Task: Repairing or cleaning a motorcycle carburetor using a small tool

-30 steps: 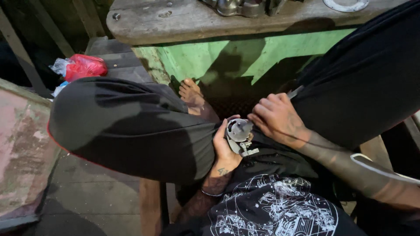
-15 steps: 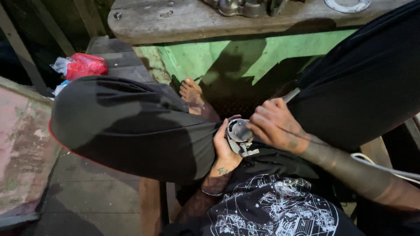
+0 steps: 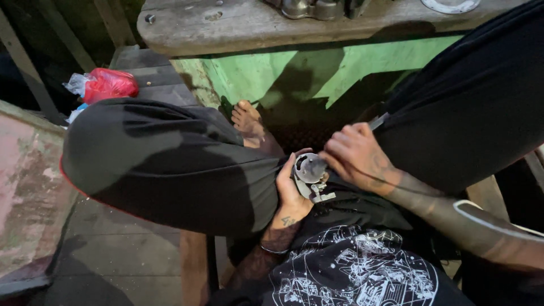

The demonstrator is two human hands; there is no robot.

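Weathered timber planks and a green-painted bench front frame a seated person in black trousers, one bare foot tucked against the knee, with a worn wooden bench top above carrying metal parts at its far edge. Down in the lap, the left hand cradles a small round grey metal mechanical part with a bracket at its lower side, fingers curled under and clamped around it. Compared with a second ago, the right hand has shifted in from the thigh and now lies against the part's right side, its fingers bent together over the edge; whether they pinch anything small cannot be told. That closing-in suggests the work has passed from holding the piece to handling it with both hands. A red plastic bag sits on the planks at left, well apart from the hands.
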